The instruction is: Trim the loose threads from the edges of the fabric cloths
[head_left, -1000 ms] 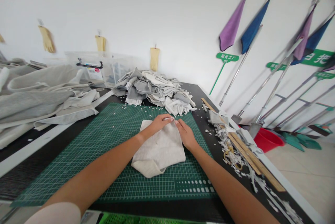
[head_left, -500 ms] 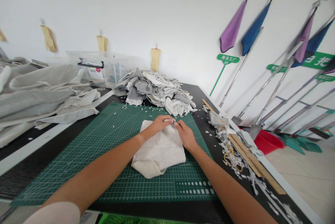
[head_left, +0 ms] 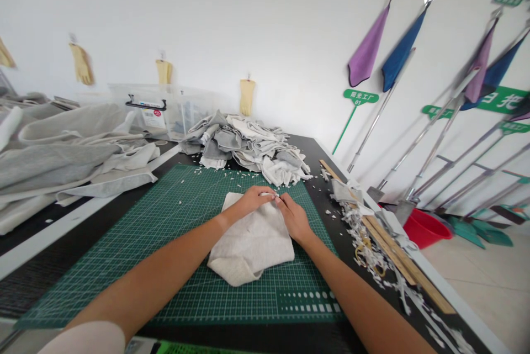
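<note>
An off-white knit cloth point(head_left: 250, 246) lies bunched and folded on the green cutting mat point(head_left: 103, 271). My left hand point(head_left: 252, 202) and my right hand point(head_left: 293, 218) rest on its upper edge, fingertips nearly meeting. Both hands pinch the fabric there, with a small fold rolled between the fingers. The lower part of the cloth lies free below my wrists. Just beyond my hands, a heap of grey and white fabric pieces point(head_left: 244, 147) sits at the mat's far edge, with small white clippings scattered around it.
Large grey garments point(head_left: 62, 160) lie to the left. A clear plastic box point(head_left: 165, 111) stands behind them. On the right, shredded scraps point(head_left: 360, 243) and a wooden straightedge point(head_left: 393, 249) lie on the black table point(head_left: 308, 149). A red basin point(head_left: 426, 228) sits on the floor.
My hands and the cloth sit slightly lower in the view, a little nearer to me. The camera has shifted slightly. The pinch on the fabric looks the same.
</note>
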`<state>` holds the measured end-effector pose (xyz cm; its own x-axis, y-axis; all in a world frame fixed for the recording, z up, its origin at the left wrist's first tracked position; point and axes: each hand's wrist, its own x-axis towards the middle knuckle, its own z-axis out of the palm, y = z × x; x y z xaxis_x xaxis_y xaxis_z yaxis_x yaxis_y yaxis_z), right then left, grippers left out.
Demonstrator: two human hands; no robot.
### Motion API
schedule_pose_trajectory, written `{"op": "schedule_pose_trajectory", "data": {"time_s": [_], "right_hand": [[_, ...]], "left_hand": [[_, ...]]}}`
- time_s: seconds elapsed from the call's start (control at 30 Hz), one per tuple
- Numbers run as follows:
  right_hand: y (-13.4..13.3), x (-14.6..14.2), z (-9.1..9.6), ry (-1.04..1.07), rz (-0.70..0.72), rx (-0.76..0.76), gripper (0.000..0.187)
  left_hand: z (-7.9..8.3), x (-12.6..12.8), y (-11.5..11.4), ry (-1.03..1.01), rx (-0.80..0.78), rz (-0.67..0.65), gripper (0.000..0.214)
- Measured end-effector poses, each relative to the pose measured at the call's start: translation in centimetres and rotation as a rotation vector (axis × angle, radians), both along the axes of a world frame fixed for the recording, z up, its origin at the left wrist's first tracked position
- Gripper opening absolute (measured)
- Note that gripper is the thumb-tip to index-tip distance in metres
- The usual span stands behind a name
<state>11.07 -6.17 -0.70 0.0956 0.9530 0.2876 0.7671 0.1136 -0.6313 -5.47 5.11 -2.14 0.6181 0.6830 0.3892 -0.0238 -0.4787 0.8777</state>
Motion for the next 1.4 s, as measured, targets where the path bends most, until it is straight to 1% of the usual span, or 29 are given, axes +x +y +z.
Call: {"op": "schedule_pose_trajectory", "data": {"time_s": [0.2, 0.37, 0.63, 0.9, 1.1, 1.4], "right_hand": [[0.05, 0.04, -0.07, -0.006, 0.012, 0.015, 0.038], [0.25, 0.1, -0.24, -0.011, 0.002, 0.014, 0.038], [0.16, 0.09, -0.08, 0.01, -0.002, 0.004, 0.04], [0.15, 0.11, -0.14, -0.009, 0.015, 0.033, 0.039], [0.05, 0.15, -0.09, -0.019, 0.012, 0.037, 0.039], [-0.07, -0.06, 0.27, 0.002, 0.022, 0.037, 0.038]], "left_hand": [[-0.39, 0.01, 0.2, -0.021, -0.016, -0.022, 0.034], [-0.23, -0.05, 0.12, -0.019, -0.016, -0.024, 0.035], [0.12, 0.01, 0.0, -0.007, -0.026, 0.016, 0.037], [-0.2, 0.06, 0.31, -0.007, -0.025, 0.018, 0.037], [-0.53, 0.08, 0.44, -0.011, -0.078, 0.04, 0.039], [-0.02, -0.17, -0.02, -0.021, -0.116, 0.018, 0.042]]}}
